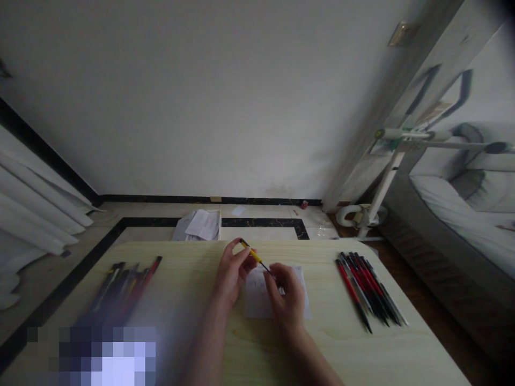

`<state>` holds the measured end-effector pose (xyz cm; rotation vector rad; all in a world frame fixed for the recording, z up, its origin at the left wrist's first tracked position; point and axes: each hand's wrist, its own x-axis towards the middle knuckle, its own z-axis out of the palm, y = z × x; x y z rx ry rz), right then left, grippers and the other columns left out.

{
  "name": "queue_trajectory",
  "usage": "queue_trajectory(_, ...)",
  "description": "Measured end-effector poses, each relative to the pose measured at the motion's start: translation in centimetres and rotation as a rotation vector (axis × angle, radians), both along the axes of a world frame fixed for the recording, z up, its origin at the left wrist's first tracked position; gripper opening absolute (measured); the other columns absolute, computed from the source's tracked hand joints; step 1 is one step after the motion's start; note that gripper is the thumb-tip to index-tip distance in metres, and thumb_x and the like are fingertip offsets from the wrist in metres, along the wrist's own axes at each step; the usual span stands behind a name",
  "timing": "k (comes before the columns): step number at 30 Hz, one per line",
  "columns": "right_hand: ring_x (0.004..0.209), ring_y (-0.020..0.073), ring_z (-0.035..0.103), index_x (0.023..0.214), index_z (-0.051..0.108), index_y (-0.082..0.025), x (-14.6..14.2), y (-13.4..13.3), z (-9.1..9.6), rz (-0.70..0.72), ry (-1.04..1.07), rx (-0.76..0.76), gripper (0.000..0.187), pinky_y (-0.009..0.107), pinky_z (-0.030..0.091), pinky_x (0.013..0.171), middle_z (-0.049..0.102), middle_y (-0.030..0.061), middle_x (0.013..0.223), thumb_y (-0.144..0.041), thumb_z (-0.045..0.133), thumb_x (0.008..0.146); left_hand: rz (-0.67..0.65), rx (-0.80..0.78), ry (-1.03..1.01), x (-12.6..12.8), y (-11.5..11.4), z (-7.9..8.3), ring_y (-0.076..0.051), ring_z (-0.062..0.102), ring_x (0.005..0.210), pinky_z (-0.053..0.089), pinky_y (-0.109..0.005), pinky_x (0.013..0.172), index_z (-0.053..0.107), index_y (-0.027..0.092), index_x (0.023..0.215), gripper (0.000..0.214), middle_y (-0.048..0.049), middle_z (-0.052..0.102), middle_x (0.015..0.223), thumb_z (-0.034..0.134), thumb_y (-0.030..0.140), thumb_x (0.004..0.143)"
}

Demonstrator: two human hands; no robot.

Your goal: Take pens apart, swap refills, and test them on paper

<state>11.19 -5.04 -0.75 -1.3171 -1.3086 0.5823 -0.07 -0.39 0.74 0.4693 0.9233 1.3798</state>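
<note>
My left hand (pixel 232 272) pinches the upper end of a yellow and black pen (pixel 254 254), holding it tilted above the table. My right hand (pixel 285 298) is closed around the pen's lower tip, just over a small white sheet of paper (pixel 257 300). Both hands meet at the middle of the pale wooden table (pixel 193 321).
A row of red and black pens (pixel 368 292) lies on the table's right side. A heap of dark and red pens (pixel 120 289) lies on the left. Papers (pixel 201 225) sit on the floor beyond the table. A white stand (pixel 382 187) and a sofa (pixel 462 214) are at the right.
</note>
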Motion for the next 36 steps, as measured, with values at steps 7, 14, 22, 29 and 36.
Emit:
queue_trajectory(7, 0.055, 0.0112, 0.050, 0.078, 0.057, -0.017, 0.00, -0.13, 0.16, 0.012, -0.018, 0.042, 0.007, 0.023, 0.042, 0.051, 0.057, 0.0014, 0.065, -0.023, 0.055, 0.077, -0.034, 0.021, 0.028, -0.06, -0.04, -0.11, -0.011, 0.059, 0.060, 0.047, -0.023, 0.058, 0.042, 0.019, 0.114, 0.052, -0.0070, 0.066, 0.078, 0.066, 0.024, 0.068)
queue_trajectory(14, 0.055, 0.0117, 0.050, 0.076, 0.057, -0.016, 0.01, -0.09, -0.11, 0.013, -0.010, -0.001, 0.009, 0.023, 0.041, 0.050, 0.057, 0.0014, 0.064, -0.025, 0.055, 0.077, -0.044, 0.014, 0.042, 0.01, -0.19, 0.30, -0.010, 0.058, 0.057, 0.046, -0.022, 0.058, 0.038, 0.021, 0.120, 0.060, -0.0060, 0.066, 0.076, 0.066, 0.025, 0.068)
queue_trajectory(22, 0.054, 0.0112, 0.049, 0.074, 0.057, -0.016, 0.01, -0.12, -0.10, 0.023, -0.016, 0.005, 0.008, 0.022, 0.040, 0.049, 0.055, 0.0008, 0.062, -0.024, 0.056, 0.076, -0.053, 0.028, 0.043, -0.06, -0.23, 0.19, -0.009, 0.057, 0.057, 0.045, -0.021, 0.057, 0.039, 0.021, 0.120, 0.059, -0.0055, 0.066, 0.075, 0.066, 0.026, 0.068)
queue_trajectory(29, 0.052, 0.0104, 0.047, 0.072, 0.054, -0.017, -0.15, -0.21, 0.40, 0.017, -0.019, 0.017, 0.006, 0.022, 0.040, 0.048, 0.054, -0.0002, 0.060, -0.022, 0.055, 0.076, -0.042, 0.026, 0.023, -0.10, 0.01, -0.09, -0.010, 0.057, 0.057, 0.045, -0.021, 0.056, 0.042, 0.020, 0.114, 0.053, -0.0045, 0.065, 0.075, 0.066, 0.026, 0.067)
queue_trajectory(36, 0.049, 0.0097, 0.045, 0.070, 0.052, -0.017, -0.36, -0.24, 0.40, 0.025, -0.007, 0.017, 0.007, 0.021, 0.039, 0.046, 0.051, -0.0016, 0.058, -0.022, 0.054, 0.076, -0.040, 0.031, 0.009, -0.21, 0.05, -0.09, -0.009, 0.054, 0.053, 0.042, -0.020, 0.052, 0.045, 0.020, 0.109, 0.049, -0.0030, 0.064, 0.074, 0.067, 0.027, 0.066)
